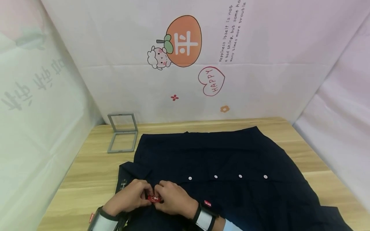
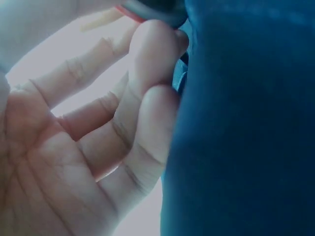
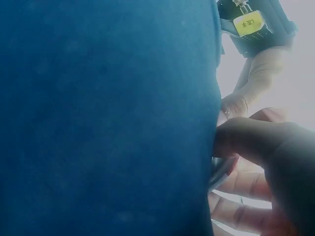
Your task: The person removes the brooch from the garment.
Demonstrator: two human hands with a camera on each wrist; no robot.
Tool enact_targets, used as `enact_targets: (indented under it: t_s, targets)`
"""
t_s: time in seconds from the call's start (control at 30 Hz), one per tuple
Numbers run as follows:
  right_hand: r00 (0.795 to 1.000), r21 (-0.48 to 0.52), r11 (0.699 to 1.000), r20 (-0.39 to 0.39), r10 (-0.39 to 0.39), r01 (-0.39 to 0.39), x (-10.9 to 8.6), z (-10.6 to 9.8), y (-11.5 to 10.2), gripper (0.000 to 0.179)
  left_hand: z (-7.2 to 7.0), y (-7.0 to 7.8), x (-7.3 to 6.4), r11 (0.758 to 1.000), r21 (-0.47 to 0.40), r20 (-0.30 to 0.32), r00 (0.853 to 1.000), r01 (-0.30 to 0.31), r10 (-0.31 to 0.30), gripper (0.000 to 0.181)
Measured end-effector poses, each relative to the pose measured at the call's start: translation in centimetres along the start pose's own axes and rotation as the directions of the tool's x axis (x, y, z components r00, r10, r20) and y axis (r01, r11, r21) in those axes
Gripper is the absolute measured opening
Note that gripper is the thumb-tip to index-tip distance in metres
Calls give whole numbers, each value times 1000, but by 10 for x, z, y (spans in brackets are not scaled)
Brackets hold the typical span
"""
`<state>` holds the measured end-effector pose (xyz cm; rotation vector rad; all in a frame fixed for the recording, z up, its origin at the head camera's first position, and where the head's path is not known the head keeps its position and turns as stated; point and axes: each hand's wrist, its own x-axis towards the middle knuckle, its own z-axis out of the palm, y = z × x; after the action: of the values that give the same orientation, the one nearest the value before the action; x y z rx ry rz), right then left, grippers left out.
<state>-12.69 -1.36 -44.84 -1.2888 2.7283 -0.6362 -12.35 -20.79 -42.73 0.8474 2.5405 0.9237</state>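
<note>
A dark navy shirt (image 1: 225, 157) with a row of white buttons is spread over the table. Between both hands, against its cloth, is a small red badge (image 1: 154, 199) with white marks. My left hand (image 1: 136, 194) pinches the badge from the left with curled fingers. On the other side, my right hand (image 1: 174, 197) grips it between thumb and fingers. The left wrist view shows the badge's dark rounded back (image 2: 160, 11) close to the fingertips, beside the cloth (image 2: 246, 128). In the right wrist view, the cloth (image 3: 108, 118) hides much of the grip.
A grey hinged square frame (image 1: 122, 132) stands open at the table's back left. Wood-grain tabletop (image 1: 78, 183) shows left of the shirt. White printed sheets (image 1: 130, 86) rise behind and at both sides. A red label (image 1: 207, 203) lies on the shirt by the right wrist.
</note>
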Motion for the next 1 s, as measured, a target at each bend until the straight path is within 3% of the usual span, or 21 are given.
enact_targets:
  t_s: [0.3, 0.5, 1.0]
  targets:
    - [998, -50, 999, -60, -2, -1, 1, 1, -4, 15, -2, 2, 1, 1000, 28, -25, 1000, -8, 9, 7]
    - [999, -72, 997, -47, 21, -25, 3, -1, -7, 14, -1, 2, 0, 999, 35, -34, 999, -16, 17, 10]
    - [995, -86, 996, -95, -22, 14, 2, 3, -6, 16, 0, 2, 0, 996, 78, -85, 995, -46, 53, 11]
